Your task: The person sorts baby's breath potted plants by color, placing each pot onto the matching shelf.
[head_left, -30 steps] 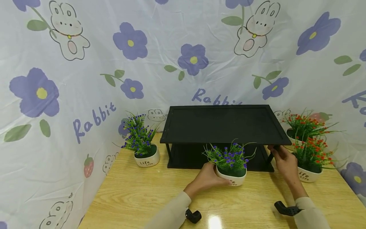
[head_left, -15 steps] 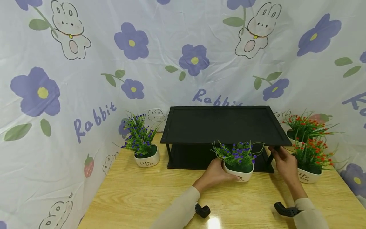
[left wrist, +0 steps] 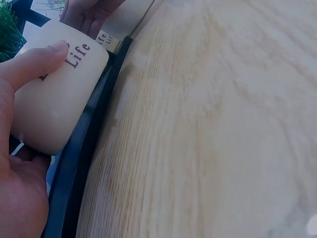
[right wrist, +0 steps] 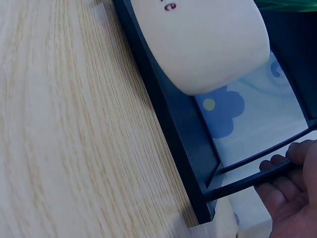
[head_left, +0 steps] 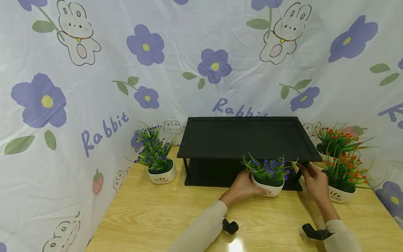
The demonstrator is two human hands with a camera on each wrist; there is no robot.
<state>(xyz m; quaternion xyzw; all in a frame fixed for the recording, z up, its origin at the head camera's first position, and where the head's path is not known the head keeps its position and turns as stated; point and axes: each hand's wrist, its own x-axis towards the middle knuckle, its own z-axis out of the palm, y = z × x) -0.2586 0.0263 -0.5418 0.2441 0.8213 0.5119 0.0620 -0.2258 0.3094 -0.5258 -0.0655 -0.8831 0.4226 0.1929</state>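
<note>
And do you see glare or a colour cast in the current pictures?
Head view: warm wood, with bright glare on the table near the bottom edge; left wrist view: cooler, slightly hazy; right wrist view: bluish cast, even on the black shelf.

The surface [head_left: 151, 217] is glossy, grained wood; the pot [left wrist: 64, 101] smooth, perhaps ceramic; the shelf [head_left: 245, 138] matt; the backdrop [head_left: 176, 42] creased cloth.

apparently a staged indoor corner — rabbit-print cloth [head_left: 176, 28] hangs behind and beside a wood-grain table [head_left: 145, 217], wider room hidden

head view looks down; nearer wrist views share one pot [left wrist: 67, 96].
</note>
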